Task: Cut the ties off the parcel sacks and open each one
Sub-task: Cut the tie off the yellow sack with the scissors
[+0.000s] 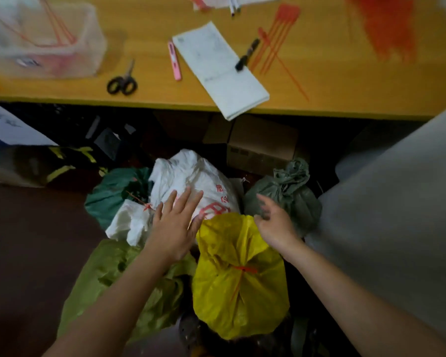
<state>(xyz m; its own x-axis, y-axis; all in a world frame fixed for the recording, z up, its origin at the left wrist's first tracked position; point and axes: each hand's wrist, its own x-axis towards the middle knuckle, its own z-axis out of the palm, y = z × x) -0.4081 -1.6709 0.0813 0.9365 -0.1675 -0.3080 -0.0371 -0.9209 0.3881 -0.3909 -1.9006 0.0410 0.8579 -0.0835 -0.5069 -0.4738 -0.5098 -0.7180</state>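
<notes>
Your left hand (174,225) lies flat, fingers straight, on the white sack (191,181); your right hand (273,222) hovers relaxed, holding nothing, over the yellow sack (240,287) on the floor. Its neck points toward the counter (332,99), its long axis likewise. The scissors (122,81) lie there unreached; tugging the tie (245,269) could tear the sack.

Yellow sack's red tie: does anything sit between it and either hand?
Nothing visible does. The red tie cinches the neck of the yellow sack and lies exposed on top, between the two forearms. The left hand rests flat on the white sack; the right hand hovers open above the yellow sack's far edge.
</notes>
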